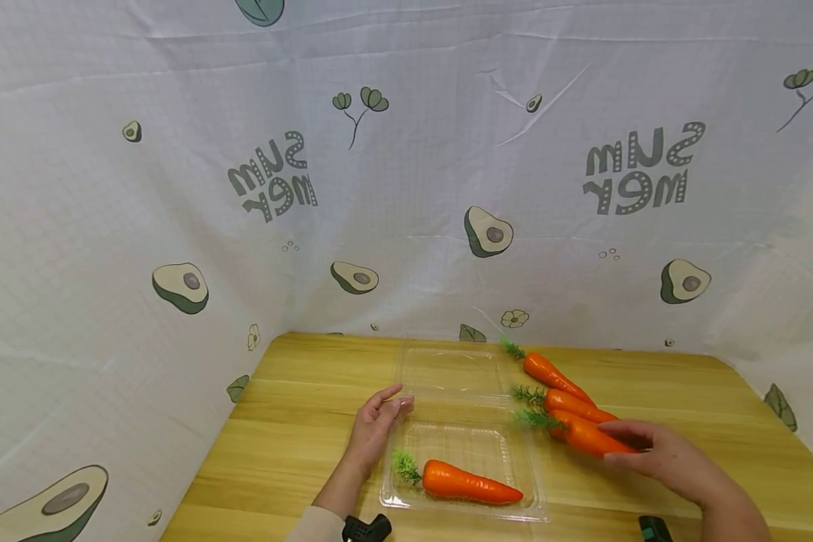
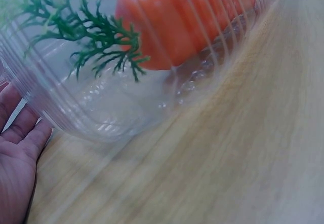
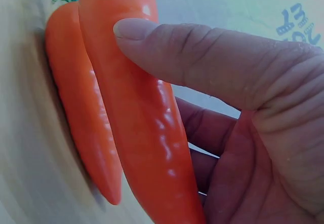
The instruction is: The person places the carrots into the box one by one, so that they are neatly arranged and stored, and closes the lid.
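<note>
My right hand (image 1: 671, 455) grips an orange carrot (image 3: 136, 102) with a green top, the thumb across one side and the fingers behind it. This carrot (image 1: 586, 435) is the nearest of three at the right. Beside it lies a second carrot (image 3: 83, 102); a third carrot (image 1: 552, 374) lies farther back. My left hand (image 1: 369, 433) touches the left side of a clear plastic clamshell box (image 1: 542, 482), near its hinge. In the left wrist view its fingers (image 2: 34, 133) lie against the outer wall. Inside the box's base rests one carrot (image 1: 467, 482), green top to the left.
The box's transparent lid (image 1: 450, 373) lies folded back on the wooden table (image 1: 298, 406). A white curtain (image 1: 406, 173) printed with avocados hangs behind the table and along its sides. Part of a dark wrist device (image 1: 653, 528) shows near the right forearm.
</note>
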Demonstrator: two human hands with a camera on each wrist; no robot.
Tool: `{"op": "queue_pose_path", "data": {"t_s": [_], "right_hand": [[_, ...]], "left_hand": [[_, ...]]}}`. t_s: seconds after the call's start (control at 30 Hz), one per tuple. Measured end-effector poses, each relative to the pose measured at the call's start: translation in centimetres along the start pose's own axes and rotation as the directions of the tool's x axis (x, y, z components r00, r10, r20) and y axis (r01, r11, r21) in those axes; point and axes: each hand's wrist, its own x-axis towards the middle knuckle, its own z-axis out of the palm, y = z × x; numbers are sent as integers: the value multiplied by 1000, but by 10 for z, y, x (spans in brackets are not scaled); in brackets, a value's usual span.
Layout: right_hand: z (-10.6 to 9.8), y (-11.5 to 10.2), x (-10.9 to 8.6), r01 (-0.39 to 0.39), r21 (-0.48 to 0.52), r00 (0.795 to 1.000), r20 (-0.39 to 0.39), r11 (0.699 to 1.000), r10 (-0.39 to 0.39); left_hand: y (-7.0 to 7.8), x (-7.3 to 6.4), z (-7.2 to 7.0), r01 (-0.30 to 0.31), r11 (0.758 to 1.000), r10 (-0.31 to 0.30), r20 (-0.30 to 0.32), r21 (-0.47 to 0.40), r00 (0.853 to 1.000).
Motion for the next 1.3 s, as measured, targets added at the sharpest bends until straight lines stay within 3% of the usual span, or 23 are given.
{"op": "queue_pose_path", "data": {"t_s": [0.13, 0.47, 0.73, 1.07, 1.3], "right_hand": [[-4, 0, -2, -26, 35, 1000, -4, 999, 27], [-11, -6, -7, -19, -43, 993, -117, 999, 14], [-8, -22, -9, -2, -46, 990, -143, 999, -5], [13, -53, -8, 94, -59, 972, -210, 994, -104], [32, -74, -8, 202, -30, 944, -260, 979, -203]], "left_hand": [[0, 0, 0, 0, 1000, 0, -5, 9, 1000], [0, 0, 0, 10, 1000, -10, -6, -9, 1000], [2, -1, 0, 10, 1000, -10, 3, -17, 1000], [3, -1, 1, -9, 1000, 9, 5, -16, 1000], [3, -1, 1, -19, 1000, 20, 15, -2, 1000]]}}
